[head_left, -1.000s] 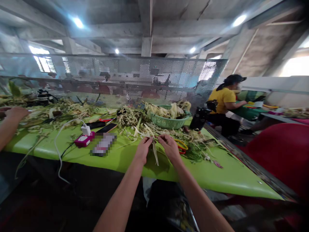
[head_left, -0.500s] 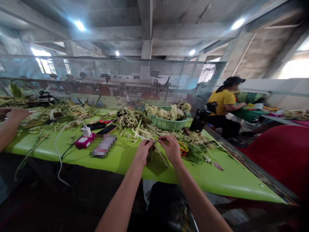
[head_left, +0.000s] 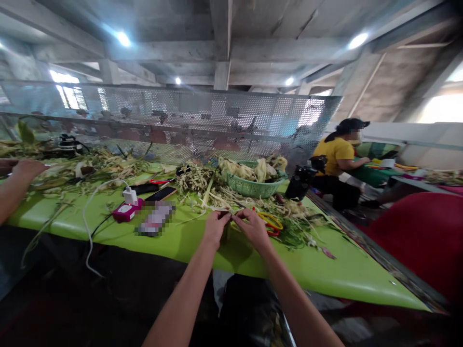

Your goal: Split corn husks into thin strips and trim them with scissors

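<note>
Working over a glossy lime-green table (head_left: pixel 325 274)

On it sits a perforated pale-green plastic basket (head_left: pixel 249 188); nearer, the bare left hand (head_left: pixel 215 226) and right hand (head_left: pixel 253 228) grip a thin whitish plant strip (head_left: pixel 221 210) in closed pinches, above the table.

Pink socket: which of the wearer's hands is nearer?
Left. The left hand is right of the pink socket, apart from it; the right hand is farther right.
</note>
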{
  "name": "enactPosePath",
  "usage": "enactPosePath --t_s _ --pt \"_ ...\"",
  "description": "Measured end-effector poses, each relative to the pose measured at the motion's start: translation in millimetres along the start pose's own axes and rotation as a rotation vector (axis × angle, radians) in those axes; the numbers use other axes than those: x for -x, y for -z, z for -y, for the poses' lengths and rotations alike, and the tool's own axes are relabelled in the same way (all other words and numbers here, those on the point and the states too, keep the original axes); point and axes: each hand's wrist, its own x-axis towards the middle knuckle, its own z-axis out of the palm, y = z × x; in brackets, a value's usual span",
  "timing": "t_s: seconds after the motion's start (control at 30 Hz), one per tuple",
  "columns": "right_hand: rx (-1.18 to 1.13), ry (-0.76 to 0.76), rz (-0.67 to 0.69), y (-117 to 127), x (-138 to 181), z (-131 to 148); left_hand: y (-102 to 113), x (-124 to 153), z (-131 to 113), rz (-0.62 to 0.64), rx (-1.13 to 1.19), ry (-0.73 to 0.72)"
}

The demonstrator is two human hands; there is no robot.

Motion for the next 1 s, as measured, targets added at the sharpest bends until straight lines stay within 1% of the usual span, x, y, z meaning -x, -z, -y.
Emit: enactPosePath --t_s 0.1,0.17,0.33,0.4,0.47,0.53,0.6,0.67,0.73,0.87,1.0 --pt "-0.030 0.034 -0.043 0 0 -2 1 -1 3 0.057 -0.058 -0.032" --pt "-0.011 0.047 -0.071 0 0 -1 2 -2 3 0.071 -0.050 -0.028" --pt "0.021 0.079 -0.107 0 0 2 0 2 -3 -0.010 0.032 0.074" --pt "-0.019 0.032 -0.092 1 0 2 -1 4 -6 -0.034 0.066 0.116" --pt "-0.110 -0.074 -0.019 1 -1 3 -2 5 -7 -0.033 0.102 0.122" --pt "-0.269 -0.197 0.063 1 -2 3 -3 4 -6 0.009 0.122 0.084" --pt "-0.447 -0.284 0.097 0 -2 5 -3 4 -5 0.057 0.113 0.047" --pt "-0.570 -0.337 0.072 -1 -2 7 -4 4 -3 0.069 0.080 0.043" --pt "-0.638 -0.371 0.030 -2 -2 9 -4 5 -4 0.066 0.043 0.055" --pt "-0.731 -0.431 -0.037 0 0 10 -5 10 -9 0.091 0.036 0.097" --pt "-0.796 -0.455 -0.058 -1 1 11 -7 12 -13 0.076 0.019 0.082"
